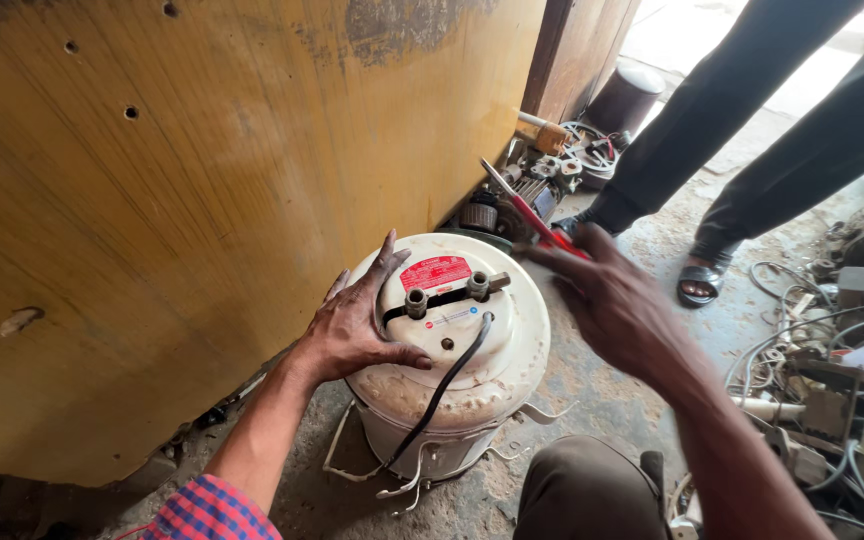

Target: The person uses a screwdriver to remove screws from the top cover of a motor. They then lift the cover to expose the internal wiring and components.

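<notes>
Where concrete floor [592, 385] lies gritty (wooden panel [202, 190] beside), water heater [452, 350] stands

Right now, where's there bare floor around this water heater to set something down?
Bare concrete lies right of the white water heater, between it and the cable pile, toward a bystander's sandalled foot. A smaller patch sits below the heater beside your knee. Behind the heater, by the wooden panel, motor parts crowd the floor. The right side is packed with wires and boxes.

red-blue checked sleeve [210, 510], brown trousers [582, 490]
</notes>
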